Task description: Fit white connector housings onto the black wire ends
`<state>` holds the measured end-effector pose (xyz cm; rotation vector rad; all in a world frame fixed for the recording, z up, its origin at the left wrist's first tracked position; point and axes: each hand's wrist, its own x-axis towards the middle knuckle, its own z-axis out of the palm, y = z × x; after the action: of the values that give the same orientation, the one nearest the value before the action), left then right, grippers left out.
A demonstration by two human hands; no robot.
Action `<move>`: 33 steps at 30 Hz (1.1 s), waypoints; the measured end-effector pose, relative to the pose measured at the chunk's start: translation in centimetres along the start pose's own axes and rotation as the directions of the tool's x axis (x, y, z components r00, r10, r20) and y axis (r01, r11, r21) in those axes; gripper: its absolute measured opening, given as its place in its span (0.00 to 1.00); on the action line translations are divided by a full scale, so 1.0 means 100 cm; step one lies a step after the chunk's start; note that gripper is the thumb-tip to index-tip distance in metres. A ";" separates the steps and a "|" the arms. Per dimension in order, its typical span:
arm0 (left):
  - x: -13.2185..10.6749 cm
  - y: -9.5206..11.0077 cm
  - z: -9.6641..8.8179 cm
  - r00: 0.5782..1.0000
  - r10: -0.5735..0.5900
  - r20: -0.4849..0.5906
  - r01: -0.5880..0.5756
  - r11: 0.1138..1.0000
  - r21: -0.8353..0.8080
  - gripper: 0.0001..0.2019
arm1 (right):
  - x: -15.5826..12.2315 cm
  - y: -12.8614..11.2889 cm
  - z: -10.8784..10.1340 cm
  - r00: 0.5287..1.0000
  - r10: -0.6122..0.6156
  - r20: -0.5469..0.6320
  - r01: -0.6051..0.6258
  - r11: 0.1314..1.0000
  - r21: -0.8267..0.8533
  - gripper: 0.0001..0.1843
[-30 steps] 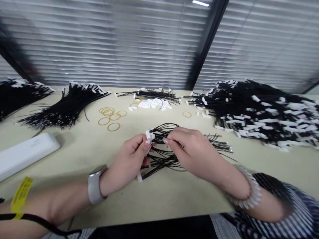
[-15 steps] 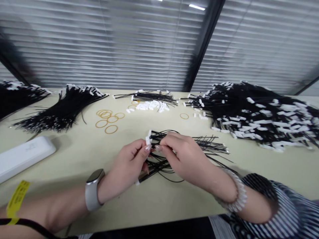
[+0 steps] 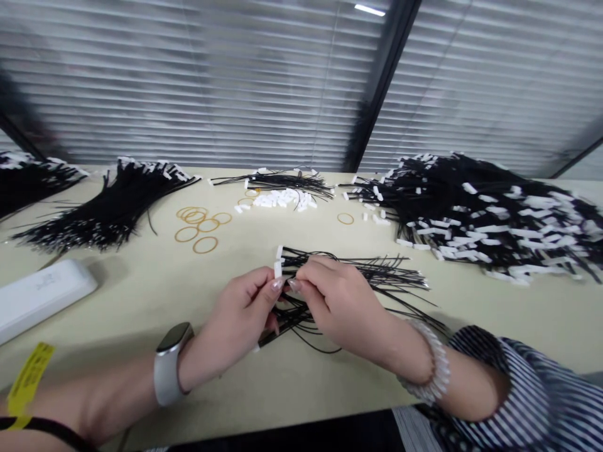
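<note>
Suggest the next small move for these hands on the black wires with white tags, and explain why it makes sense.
Probably draw the right hand slowly outward along the black wires. The left hand pinches the white tags at one end, while the wires loop and cross loosely under both hands, so they likely need straightening.

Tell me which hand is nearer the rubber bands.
Left. The left hand sits below and right of the rubber bands; the right hand sits farther right, beyond it. Both pinch the black cable bundle.

The hands (image 3: 240,320) hide the middle of the wire bundle (image 3: 377,273); the far-left wire pile (image 3: 28,188) runs off-frame.
</note>
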<state>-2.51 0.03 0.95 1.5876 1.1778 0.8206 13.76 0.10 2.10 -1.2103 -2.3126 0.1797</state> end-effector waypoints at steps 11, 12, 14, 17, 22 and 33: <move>-0.001 -0.002 -0.001 1.000 0.004 0.027 -0.005 0.999 0.037 0.15 | -0.002 0.000 0.003 0.998 -0.048 -0.036 0.049 0.999 0.009 0.12; -0.002 -0.001 -0.001 0.999 0.008 0.032 -0.009 0.999 0.031 0.15 | -0.002 0.000 0.004 0.998 -0.056 -0.043 0.056 0.998 0.007 0.12; -0.002 -0.001 -0.001 0.999 0.012 0.038 -0.013 1.000 0.020 0.15 | -0.001 0.000 0.004 0.997 -0.067 -0.048 0.068 0.998 0.012 0.13; 0.000 0.001 -0.002 0.999 -0.006 0.036 0.006 1.000 0.000 0.15 | 0.000 0.000 0.001 0.999 -0.043 -0.029 0.044 0.998 0.048 0.11; 0.003 0.000 -0.003 0.997 -0.047 0.055 0.054 0.990 -0.129 0.14 | 0.001 0.001 -0.005 1.000 -0.010 -0.022 0.012 0.993 0.113 0.08; 0.008 -0.009 -0.006 0.975 -0.134 0.175 0.187 0.925 -0.330 0.18 | 0.000 0.006 -0.009 0.999 -0.008 0.052 0.002 0.994 0.106 0.07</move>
<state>-3.04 1.05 0.23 1.2240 0.9797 0.7400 14.69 0.35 2.69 -1.1595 -2.3193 0.3322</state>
